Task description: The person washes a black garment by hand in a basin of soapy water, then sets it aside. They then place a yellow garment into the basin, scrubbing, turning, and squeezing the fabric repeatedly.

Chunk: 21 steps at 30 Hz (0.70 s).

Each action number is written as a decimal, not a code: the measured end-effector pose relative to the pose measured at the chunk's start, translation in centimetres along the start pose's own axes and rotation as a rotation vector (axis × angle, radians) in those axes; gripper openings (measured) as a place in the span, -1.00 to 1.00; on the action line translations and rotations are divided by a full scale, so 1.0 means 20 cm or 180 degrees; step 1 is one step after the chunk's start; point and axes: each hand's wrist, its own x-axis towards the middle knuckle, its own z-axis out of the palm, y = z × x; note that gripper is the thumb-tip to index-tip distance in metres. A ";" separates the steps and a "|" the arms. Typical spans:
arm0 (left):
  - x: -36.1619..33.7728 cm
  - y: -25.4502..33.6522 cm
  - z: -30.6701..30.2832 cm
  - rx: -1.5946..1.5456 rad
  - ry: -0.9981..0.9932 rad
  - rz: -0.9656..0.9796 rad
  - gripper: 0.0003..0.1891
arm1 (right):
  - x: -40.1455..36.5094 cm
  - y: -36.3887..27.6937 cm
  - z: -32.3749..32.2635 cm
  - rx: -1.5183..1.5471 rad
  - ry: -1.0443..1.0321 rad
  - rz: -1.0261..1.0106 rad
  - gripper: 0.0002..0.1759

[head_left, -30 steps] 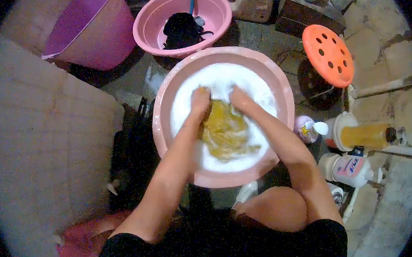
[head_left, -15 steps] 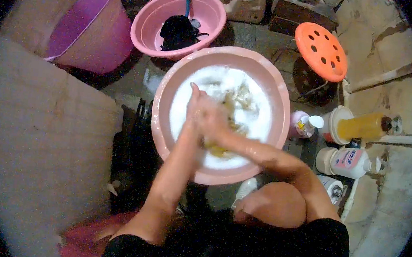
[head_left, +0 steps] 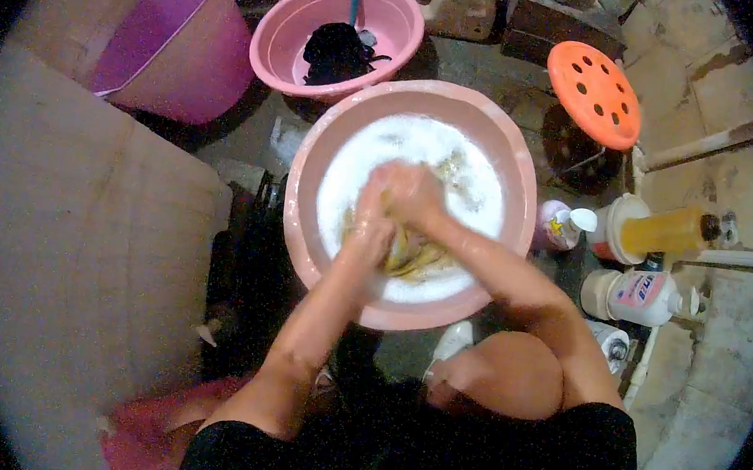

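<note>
A large pink basin point(head_left: 303, 237) holds white suds and a yellowish-green cloth point(head_left: 415, 254). My left hand point(head_left: 377, 213) and my right hand point(head_left: 416, 195) are together over the middle of the suds, closed on the cloth. Part of the cloth shows between the hands, and more of it spreads below them in the foam. Motion blurs the fingers. Another patch of the cloth pokes through the foam beyond my right hand.
Behind stands a smaller pink basin point(head_left: 277, 43) with a black cloth point(head_left: 338, 54). A purple bucket point(head_left: 203, 68) is at the back left. An orange stool point(head_left: 593, 95) and several bottles, including a white bottle point(head_left: 646, 297), stand on the right.
My left hand's fingers, stretched upward before, are now folded against the cloth. My right hand has moved slightly up and right. More cloth shows below the hands. The whole view has shifted slightly.
</note>
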 end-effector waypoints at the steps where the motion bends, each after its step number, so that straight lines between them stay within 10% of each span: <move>1: -0.05 -0.02 0.04 -0.0170 -0.0336 -0.0172 -0.69 | 0.14 0.13 -0.03 -0.0734 -0.0848 0.0958 -0.74; 6: 0.17 0.00 -0.17 0.0138 -0.0717 -0.0293 -0.66 | -0.09 -0.25 -0.07 0.1152 0.0351 0.0609 -0.73; 8: 0.26 0.03 -0.27 0.1420 -0.1555 0.0280 -0.69 | -0.13 -0.16 0.11 0.0216 0.1009 -0.1147 -0.78; 10: -0.04 0.06 -0.03 0.4096 0.0337 0.1209 -0.69 | -0.03 -0.02 0.02 -0.0361 0.0104 -0.0297 -0.78; 13: -0.17 -0.04 0.07 0.0403 -0.0303 0.0518 -0.72 | 0.04 0.06 -0.04 -0.0024 -0.0054 0.1026 -0.76; 19: 0.09 0.04 -0.17 0.0593 -0.0102 0.0042 -0.64 | -0.13 -0.30 0.06 0.0670 0.1710 -0.0013 -0.67; 21: -0.17 0.02 0.06 -0.0041 -0.0036 0.0175 -0.64 | -0.02 0.01 0.00 -0.0755 -0.0311 0.0147 -0.67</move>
